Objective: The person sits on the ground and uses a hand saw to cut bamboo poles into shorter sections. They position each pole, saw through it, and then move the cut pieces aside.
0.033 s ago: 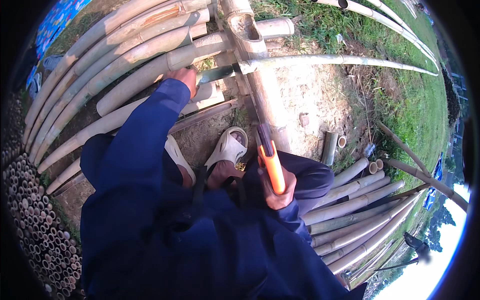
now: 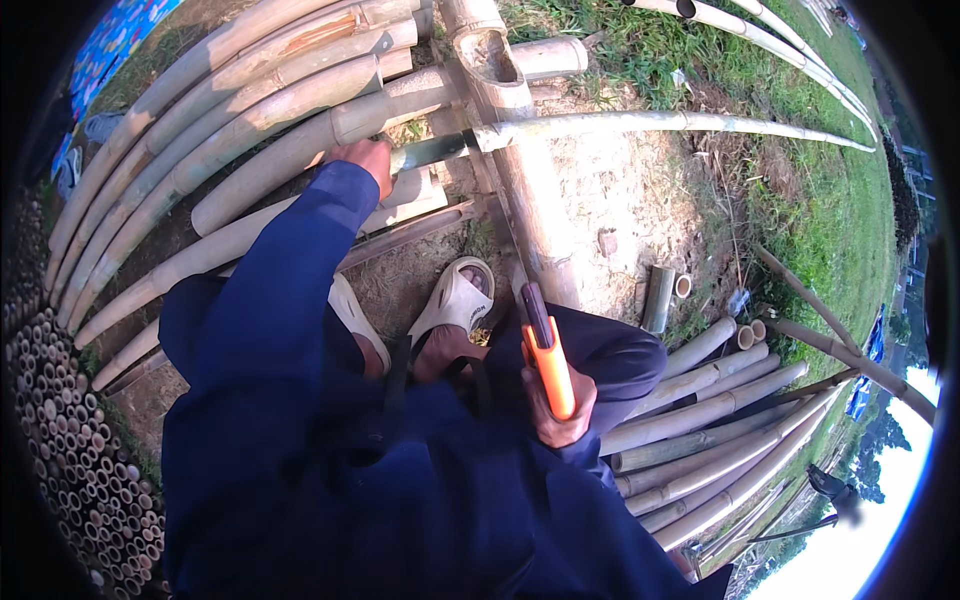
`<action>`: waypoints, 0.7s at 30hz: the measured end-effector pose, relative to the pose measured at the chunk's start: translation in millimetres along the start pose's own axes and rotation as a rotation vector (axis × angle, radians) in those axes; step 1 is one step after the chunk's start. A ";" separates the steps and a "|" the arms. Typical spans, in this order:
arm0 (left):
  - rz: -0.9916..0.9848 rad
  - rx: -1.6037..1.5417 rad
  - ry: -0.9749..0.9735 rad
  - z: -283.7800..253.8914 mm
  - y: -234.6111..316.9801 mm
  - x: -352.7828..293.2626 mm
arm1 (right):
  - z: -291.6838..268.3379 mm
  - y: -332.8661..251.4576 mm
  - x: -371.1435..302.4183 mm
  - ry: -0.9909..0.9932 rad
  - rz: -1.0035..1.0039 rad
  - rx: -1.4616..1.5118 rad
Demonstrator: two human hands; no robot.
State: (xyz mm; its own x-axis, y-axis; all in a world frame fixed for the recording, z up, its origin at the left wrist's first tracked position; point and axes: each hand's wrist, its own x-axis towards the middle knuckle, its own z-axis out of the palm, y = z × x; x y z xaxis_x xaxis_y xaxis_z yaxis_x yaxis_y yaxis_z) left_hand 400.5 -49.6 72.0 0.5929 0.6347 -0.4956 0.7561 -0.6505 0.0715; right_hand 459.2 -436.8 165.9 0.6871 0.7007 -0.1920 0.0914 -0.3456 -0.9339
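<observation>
A long, thin bamboo pole [image 2: 610, 123] lies crosswise over a thicker bamboo log [image 2: 535, 215]. My left hand [image 2: 364, 164] is closed around the pole's dark green left end. My right hand [image 2: 568, 408] grips the orange handle of a handsaw [image 2: 549, 365], near my right knee. The saw's thin blade runs away from me along the thick log, up toward the pole where its green part meets the pale part. How deep the blade sits in the pole cannot be made out.
Several bamboo poles [image 2: 270, 110] lie side by side at the left, and more poles [image 2: 720, 400] at the right. A stack of cut bamboo tubes [image 2: 80, 430] fills the lower left. Short bamboo pieces [image 2: 658, 298] rest on the dirt. My sandalled feet [image 2: 455, 300] are below the log.
My right hand and the saw have moved a little toward me. The left hand stays on the pole.
</observation>
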 end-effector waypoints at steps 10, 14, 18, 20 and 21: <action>0.005 0.013 -0.017 -3.4 4.4 6.7 | 17.6 -2.9 78.7 -0.112 0.025 -0.038; -0.027 0.012 -0.010 -11.2 5.2 1.4 | -26.4 -14.8 -4.8 -0.079 -0.008 -0.067; -0.042 -0.022 -0.044 -9.3 9.7 1.7 | -11.6 -14.8 19.0 -0.050 0.056 -0.048; -0.036 -0.041 -0.042 -16.9 13.5 1.0 | 16.7 -15.0 81.1 -0.087 0.071 -0.022; -0.041 -0.032 -0.029 -16.9 11.7 1.6 | 28.1 -16.0 98.8 -0.082 0.012 0.028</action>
State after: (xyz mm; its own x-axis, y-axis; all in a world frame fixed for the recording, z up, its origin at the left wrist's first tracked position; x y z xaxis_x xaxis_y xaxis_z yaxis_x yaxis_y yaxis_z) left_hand 415.1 -49.2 86.6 0.5535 0.6480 -0.5232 0.7882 -0.6104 0.0779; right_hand 505.4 -344.5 153.4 0.6266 0.7457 -0.2265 0.0623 -0.3377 -0.9392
